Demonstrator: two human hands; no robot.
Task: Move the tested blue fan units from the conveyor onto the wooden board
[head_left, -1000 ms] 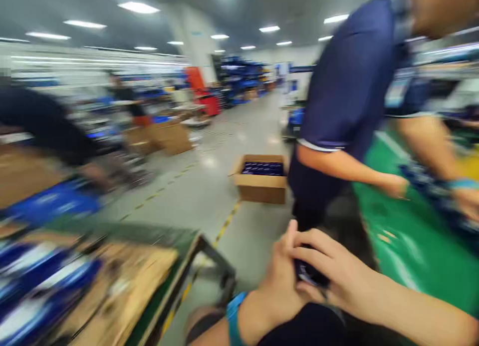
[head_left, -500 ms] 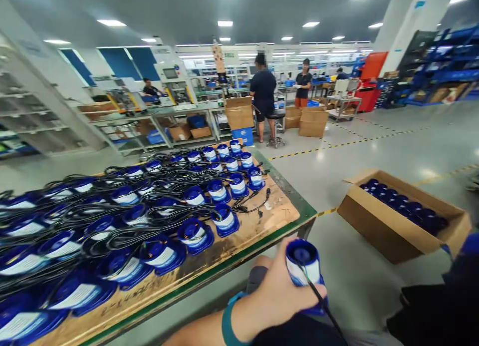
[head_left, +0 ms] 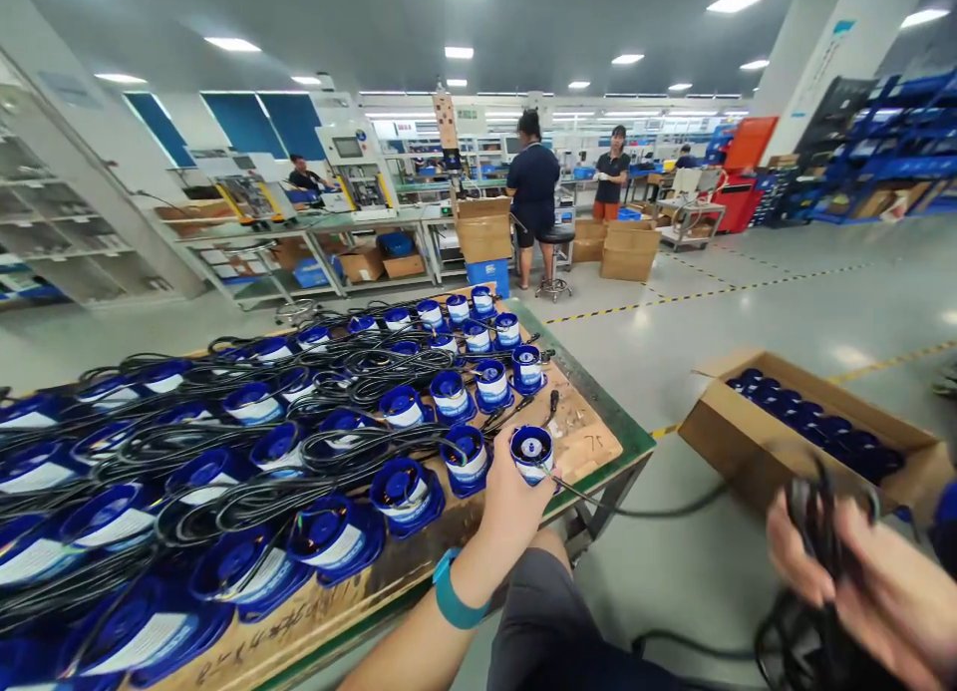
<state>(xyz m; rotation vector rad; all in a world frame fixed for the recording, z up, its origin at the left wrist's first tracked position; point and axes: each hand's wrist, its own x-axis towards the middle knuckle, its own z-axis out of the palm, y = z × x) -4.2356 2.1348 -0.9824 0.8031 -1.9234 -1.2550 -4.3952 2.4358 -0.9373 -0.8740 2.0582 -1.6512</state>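
Observation:
My left hand [head_left: 509, 497], with a teal wristband, is closed round a blue cylindrical unit [head_left: 531, 454] with a white label, held at the near right edge of the wooden board [head_left: 579, 438]. A black cable [head_left: 635, 510] runs from that unit across to my right hand [head_left: 871, 576] at the lower right. That hand is blurred and grips a bundle of coiled black cable [head_left: 814, 512]. Several identical blue units [head_left: 452, 396] with black cords stand in rows on the board.
An open cardboard box [head_left: 755, 462] of dark blue units sits on the floor to the right. The board lies on a green-edged table [head_left: 626, 434]. Two people [head_left: 532, 187] stand at workbenches far back, beside stacked cartons [head_left: 478, 227] and a stool [head_left: 553, 260].
My left hand has carried the blue unit up and forward to the board's edge. My right hand has come into view gripping the cable coil. The view has steadied.

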